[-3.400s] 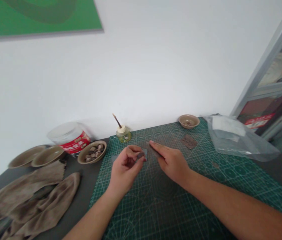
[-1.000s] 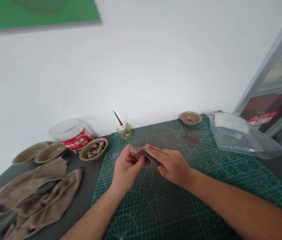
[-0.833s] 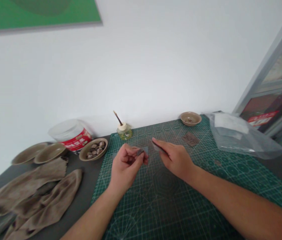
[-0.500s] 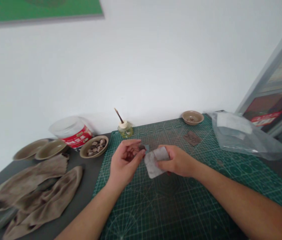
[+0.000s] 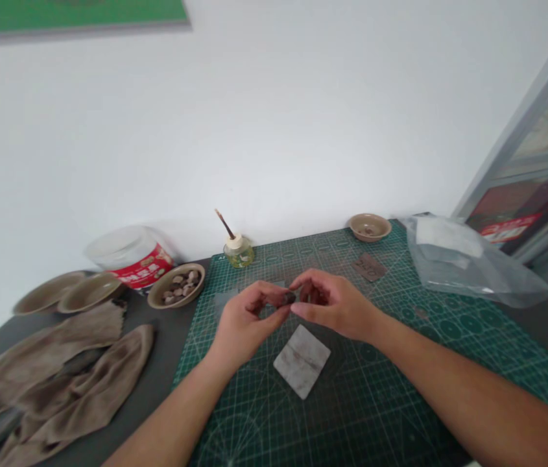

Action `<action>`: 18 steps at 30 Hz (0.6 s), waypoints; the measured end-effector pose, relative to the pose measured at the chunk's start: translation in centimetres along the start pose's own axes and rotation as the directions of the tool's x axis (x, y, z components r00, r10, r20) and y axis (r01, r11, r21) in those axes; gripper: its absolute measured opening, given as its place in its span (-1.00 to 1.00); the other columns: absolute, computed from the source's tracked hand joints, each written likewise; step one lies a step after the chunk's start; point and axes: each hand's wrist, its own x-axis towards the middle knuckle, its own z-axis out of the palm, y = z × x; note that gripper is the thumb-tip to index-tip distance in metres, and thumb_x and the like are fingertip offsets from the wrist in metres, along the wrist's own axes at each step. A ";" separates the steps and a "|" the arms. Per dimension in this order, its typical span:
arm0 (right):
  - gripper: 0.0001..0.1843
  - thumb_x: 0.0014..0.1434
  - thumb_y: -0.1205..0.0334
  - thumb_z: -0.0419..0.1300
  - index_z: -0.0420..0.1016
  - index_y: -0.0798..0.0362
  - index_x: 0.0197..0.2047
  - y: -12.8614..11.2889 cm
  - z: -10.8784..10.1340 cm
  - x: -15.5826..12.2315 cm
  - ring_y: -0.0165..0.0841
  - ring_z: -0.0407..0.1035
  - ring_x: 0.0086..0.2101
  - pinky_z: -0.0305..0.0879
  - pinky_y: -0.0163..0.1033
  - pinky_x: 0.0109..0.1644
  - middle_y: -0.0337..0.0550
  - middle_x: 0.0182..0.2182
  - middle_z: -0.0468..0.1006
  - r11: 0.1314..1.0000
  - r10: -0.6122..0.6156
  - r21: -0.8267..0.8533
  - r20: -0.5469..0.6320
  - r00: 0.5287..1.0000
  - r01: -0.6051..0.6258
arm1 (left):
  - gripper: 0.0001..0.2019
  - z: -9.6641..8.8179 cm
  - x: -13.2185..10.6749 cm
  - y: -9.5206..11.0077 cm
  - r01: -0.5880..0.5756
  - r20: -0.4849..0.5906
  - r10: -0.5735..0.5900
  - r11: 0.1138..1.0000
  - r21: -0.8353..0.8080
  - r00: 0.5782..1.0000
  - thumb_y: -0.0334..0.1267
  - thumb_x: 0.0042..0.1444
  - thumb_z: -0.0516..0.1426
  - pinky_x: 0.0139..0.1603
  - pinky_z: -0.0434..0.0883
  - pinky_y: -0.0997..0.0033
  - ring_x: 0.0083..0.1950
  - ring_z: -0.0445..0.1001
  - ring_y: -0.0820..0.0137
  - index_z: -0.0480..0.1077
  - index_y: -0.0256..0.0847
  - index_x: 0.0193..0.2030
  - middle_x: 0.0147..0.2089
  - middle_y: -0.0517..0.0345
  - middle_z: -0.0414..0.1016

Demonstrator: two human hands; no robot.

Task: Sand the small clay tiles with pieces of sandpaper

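A small dark stone (image 5: 288, 298) is pinched between the thumb and fingertips of my left hand (image 5: 244, 324). From the other side, my right hand (image 5: 339, 305) closes its thumb and forefinger on the same stone, so both sets of fingertips meet there. Just below my hands, a square grey-white slab (image 5: 301, 360) with a line across it lies flat on the green cutting mat (image 5: 264, 415). Part of the stone is hidden by my fingers.
At left stand a bowl of stones (image 5: 176, 286), two more bowls (image 5: 91, 293), a red-labelled tub (image 5: 132, 256) and a crumpled brown cloth (image 5: 79, 383). Behind are an oil jar with a brush (image 5: 238, 251), a small bowl (image 5: 369, 227), a brown sandpaper piece (image 5: 369, 266) and a plastic bag (image 5: 468, 259).
My right hand has let go of the grey-white slab, which now lies on the mat. That hand has come over to the stone in my left hand.
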 end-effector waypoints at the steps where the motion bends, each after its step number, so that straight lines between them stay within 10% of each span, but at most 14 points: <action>1: -0.61 0.15 -0.02 0.30 0.47 0.01 -0.03 0.1 0.2 0.0 -0.44 0.34 -0.42 0.24 -0.35 -0.37 -0.24 -0.33 0.53 0.995 -0.003 0.101 0.011 1.000 0.002 | -0.88 -0.1 0.0 -0.1 -0.022 0.019 0.021 1.000 0.009 1.000 -0.33 0.03 0.31 -0.16 0.48 0.36 -0.23 0.54 0.35 0.45 -0.21 -0.31 -0.28 0.12 0.55; 13: -0.80 0.19 0.12 0.27 0.48 0.02 -0.16 1.1 0.7 0.7 -0.44 0.39 -0.48 0.32 -0.31 -0.36 -0.28 -0.45 0.53 0.864 0.060 0.504 -0.086 0.995 -0.009 | -0.92 -0.5 0.1 0.1 -0.142 0.112 0.123 0.974 0.176 0.986 -0.32 0.17 0.22 -0.13 0.41 0.34 -0.19 0.48 0.36 0.38 -0.20 -0.30 -0.25 0.11 0.49; 18: -0.82 0.22 0.09 0.23 0.45 0.01 -0.21 1.3 0.3 1.0 -0.48 0.31 -0.54 0.20 -0.37 -0.48 -0.30 -0.49 0.47 0.793 0.164 0.609 -0.174 0.971 -0.025 | -0.85 -0.9 0.3 1.3 -0.195 0.485 0.027 0.934 0.299 0.874 -0.29 0.14 0.22 -0.12 0.39 0.36 -0.16 0.46 0.36 0.45 -0.14 -0.12 -0.16 0.14 0.48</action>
